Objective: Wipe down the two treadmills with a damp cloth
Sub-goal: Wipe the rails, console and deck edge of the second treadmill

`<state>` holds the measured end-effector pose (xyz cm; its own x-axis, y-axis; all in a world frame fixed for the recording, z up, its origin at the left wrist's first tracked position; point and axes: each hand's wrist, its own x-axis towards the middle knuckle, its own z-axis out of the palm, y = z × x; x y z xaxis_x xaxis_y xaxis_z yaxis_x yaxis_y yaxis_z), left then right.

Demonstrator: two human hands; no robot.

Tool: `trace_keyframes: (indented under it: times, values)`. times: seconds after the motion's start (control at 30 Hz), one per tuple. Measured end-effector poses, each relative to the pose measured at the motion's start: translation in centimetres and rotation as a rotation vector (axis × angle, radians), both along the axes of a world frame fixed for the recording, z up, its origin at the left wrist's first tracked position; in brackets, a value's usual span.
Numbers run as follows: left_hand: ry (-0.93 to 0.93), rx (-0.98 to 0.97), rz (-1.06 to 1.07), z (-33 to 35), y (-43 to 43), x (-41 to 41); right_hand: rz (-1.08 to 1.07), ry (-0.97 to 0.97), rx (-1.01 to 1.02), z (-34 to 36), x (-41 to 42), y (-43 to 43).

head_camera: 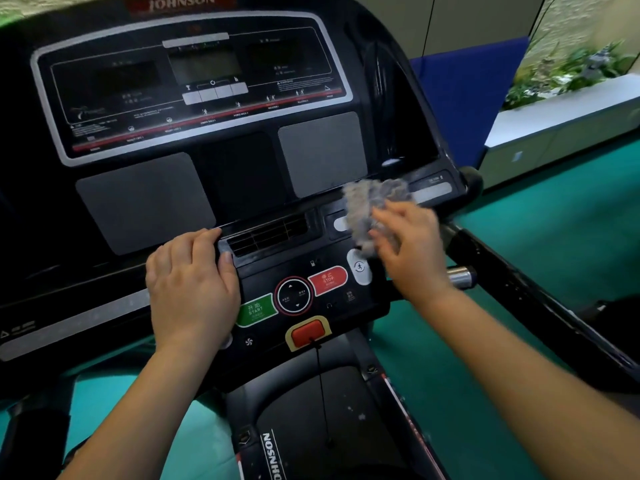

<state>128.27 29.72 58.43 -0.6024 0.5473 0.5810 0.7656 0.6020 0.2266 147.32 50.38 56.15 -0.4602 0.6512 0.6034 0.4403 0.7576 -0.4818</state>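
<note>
Grey fuzzy crumpled cloth (372, 209): bunched against the lower right of the console, just above a white oval key with a runner icon (360, 270).
Right hand (412, 247): grips the cloth, with fingers curled into the wad. It is blurred, so the exact finger spread cannot be told.
Left hand (190, 282): rests on the console left of the controls and holds nothing. The fingers lie together and slightly bent, with their tips at the ledge beside the slatted black vent (268, 233) and the thumb along its edge.
Black Johnson treadmill (242, 174): the console fills the view, with a dark display panel (194, 84) above two grey mesh pads.
Controls: the green START button (257, 309), red STOP button (327, 279) and red safety key in its yellow surround (306, 334) sit between the hands. The cloth touches none of them.
Step in hand: probably wiping the right end of the console's lower ledge.
Done so far: cannot be told, since no wet streaks or clean patches stand out on the dark plastic.
Left to do: likely the button cluster, the display, the black right handrail (554, 317) with its silver grip (459, 277), and the black running belt (311, 427).
Second treadmill: not in view, so its state is unknown and it should be counted as outstanding.
Surroundings: teal floor (519, 258), and a white planter with greenery (571, 109) well off to the right.
</note>
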Motion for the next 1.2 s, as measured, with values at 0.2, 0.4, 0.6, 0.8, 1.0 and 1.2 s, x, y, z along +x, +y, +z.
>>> trace_keyframes:
  times: [0.2,0.4,0.6,0.8,1.0,1.2]
  values:
    - [0.003,0.006,-0.014,0.0,-0.1,-0.1,0.341,0.136,-0.030,0.8,0.9,-4.9]
    - [0.030,0.042,-0.011,-0.2,0.2,0.0,0.156,0.045,-0.068,-3.2,7.4,-0.8]
    - [0.037,0.025,0.007,-0.3,0.3,-0.2,0.156,-0.401,0.177,-6.6,6.9,0.6]
    - [0.027,0.000,0.020,-0.2,0.3,-0.1,0.252,-0.918,0.080,-2.1,4.5,2.1]
    - [0.030,0.005,0.018,-0.2,0.4,0.0,0.229,-0.875,0.036,-2.2,3.7,1.6]
    - [0.041,-0.005,0.018,-0.4,0.4,-0.4,-0.014,-0.298,0.306,-7.7,4.8,-3.7]
